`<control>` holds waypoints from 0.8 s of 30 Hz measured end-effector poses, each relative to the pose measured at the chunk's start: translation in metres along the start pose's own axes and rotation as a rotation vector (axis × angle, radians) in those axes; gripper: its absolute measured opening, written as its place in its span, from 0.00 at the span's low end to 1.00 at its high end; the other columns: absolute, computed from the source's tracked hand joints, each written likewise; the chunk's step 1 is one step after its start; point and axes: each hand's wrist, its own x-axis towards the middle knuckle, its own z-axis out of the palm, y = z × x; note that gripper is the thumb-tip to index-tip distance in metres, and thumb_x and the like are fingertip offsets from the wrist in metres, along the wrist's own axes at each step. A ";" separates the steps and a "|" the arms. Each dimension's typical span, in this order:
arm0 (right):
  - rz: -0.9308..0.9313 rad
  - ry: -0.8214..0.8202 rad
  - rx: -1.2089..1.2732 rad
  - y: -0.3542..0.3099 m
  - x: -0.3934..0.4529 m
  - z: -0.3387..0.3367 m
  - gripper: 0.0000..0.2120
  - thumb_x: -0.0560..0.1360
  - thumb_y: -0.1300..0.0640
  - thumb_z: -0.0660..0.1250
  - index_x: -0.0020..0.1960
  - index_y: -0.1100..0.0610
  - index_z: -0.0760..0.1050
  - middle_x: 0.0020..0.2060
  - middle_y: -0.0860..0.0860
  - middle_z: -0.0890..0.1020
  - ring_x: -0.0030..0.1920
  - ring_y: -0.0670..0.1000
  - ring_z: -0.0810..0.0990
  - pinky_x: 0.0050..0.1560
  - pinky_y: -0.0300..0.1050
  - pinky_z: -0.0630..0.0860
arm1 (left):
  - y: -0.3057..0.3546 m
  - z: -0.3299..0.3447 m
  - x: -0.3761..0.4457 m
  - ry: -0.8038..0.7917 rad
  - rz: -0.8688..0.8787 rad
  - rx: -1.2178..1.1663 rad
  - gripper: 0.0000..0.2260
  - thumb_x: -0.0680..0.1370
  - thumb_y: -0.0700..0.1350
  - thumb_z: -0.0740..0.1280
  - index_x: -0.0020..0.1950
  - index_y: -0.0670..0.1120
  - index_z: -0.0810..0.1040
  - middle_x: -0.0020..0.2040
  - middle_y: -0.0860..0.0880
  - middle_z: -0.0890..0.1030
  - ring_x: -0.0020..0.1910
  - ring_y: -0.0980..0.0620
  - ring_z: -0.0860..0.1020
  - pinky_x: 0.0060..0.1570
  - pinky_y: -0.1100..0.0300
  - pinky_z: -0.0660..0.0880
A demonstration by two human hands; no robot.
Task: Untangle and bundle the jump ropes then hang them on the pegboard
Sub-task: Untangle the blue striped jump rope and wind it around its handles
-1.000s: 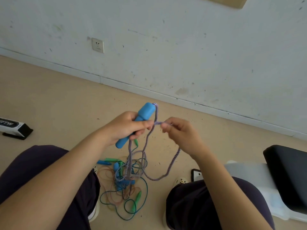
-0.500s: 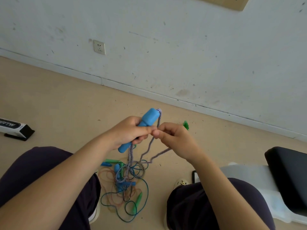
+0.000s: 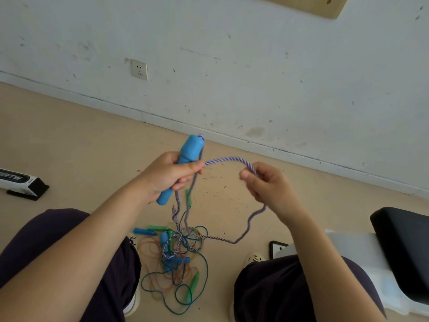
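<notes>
Nearest the camera, between the person's knees, a tangle of jump ropes (image 3: 178,259) lies on the tan floor (image 3: 69,147): thin blue-green cords, green handles (image 3: 157,228) and loose rubber bands (image 3: 151,247) knotted together. Above it, the left hand (image 3: 167,174) wraps a blue handle (image 3: 185,159) tilted upward, thumb pinning the purple-and-white braided rope (image 3: 228,160); the right hand (image 3: 267,185) pinches that rope a short way along, so it arches between them and trails down into the pile. Since the braid runs through the heap, pulling more slack could probably tighten the snarl or drag other ropes up. No container holding anything is visible; a white bin-like object (image 3: 362,259) at the right shows no contents. Farther off, the pegboard (image 3: 325,5) corner hangs on the wall, bare where visible.
</notes>
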 end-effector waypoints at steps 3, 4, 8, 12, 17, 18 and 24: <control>-0.001 -0.181 -0.031 -0.003 -0.003 0.013 0.16 0.71 0.44 0.70 0.44 0.57 0.79 0.26 0.45 0.72 0.27 0.44 0.67 0.29 0.35 0.65 | -0.004 0.014 -0.001 -0.134 -0.038 0.087 0.09 0.77 0.51 0.71 0.39 0.49 0.81 0.26 0.51 0.69 0.23 0.55 0.64 0.27 0.64 0.65; 0.004 -0.223 -0.038 -0.004 -0.004 0.018 0.15 0.71 0.45 0.71 0.45 0.57 0.79 0.26 0.44 0.72 0.28 0.43 0.68 0.30 0.34 0.65 | -0.005 0.018 -0.001 -0.164 -0.046 0.103 0.09 0.77 0.51 0.70 0.37 0.51 0.81 0.26 0.51 0.69 0.23 0.55 0.64 0.27 0.64 0.65; 0.001 -0.278 -0.063 -0.003 -0.005 0.032 0.07 0.79 0.56 0.67 0.43 0.57 0.78 0.25 0.41 0.69 0.26 0.41 0.65 0.29 0.33 0.63 | -0.005 0.023 -0.001 -0.205 -0.071 0.138 0.10 0.77 0.51 0.70 0.36 0.53 0.81 0.26 0.51 0.71 0.23 0.55 0.65 0.26 0.64 0.66; -0.032 0.027 -0.053 -0.004 0.001 0.015 0.11 0.81 0.57 0.63 0.40 0.52 0.75 0.27 0.48 0.68 0.28 0.46 0.63 0.28 0.40 0.60 | 0.002 0.005 0.002 -0.091 -0.047 0.039 0.10 0.74 0.51 0.70 0.39 0.45 0.80 0.26 0.52 0.70 0.23 0.55 0.65 0.28 0.64 0.66; 0.044 0.476 0.155 -0.001 0.004 -0.021 0.13 0.83 0.56 0.61 0.39 0.54 0.73 0.25 0.48 0.69 0.26 0.46 0.63 0.28 0.41 0.60 | 0.009 -0.019 0.002 0.114 0.037 -0.151 0.09 0.74 0.50 0.69 0.35 0.50 0.81 0.25 0.53 0.68 0.21 0.57 0.63 0.26 0.64 0.61; 0.050 0.496 0.161 -0.002 0.004 -0.024 0.13 0.82 0.55 0.62 0.40 0.55 0.73 0.26 0.49 0.70 0.26 0.47 0.64 0.29 0.42 0.62 | 0.010 -0.022 0.003 0.142 0.047 -0.168 0.09 0.74 0.50 0.69 0.34 0.50 0.81 0.25 0.53 0.68 0.20 0.57 0.63 0.25 0.64 0.61; 0.010 0.186 0.073 -0.001 -0.001 -0.012 0.09 0.75 0.47 0.70 0.43 0.53 0.79 0.27 0.47 0.73 0.28 0.49 0.68 0.31 0.43 0.68 | 0.001 -0.011 0.001 0.050 0.009 -0.063 0.09 0.76 0.52 0.71 0.37 0.51 0.82 0.26 0.53 0.68 0.22 0.56 0.63 0.25 0.66 0.63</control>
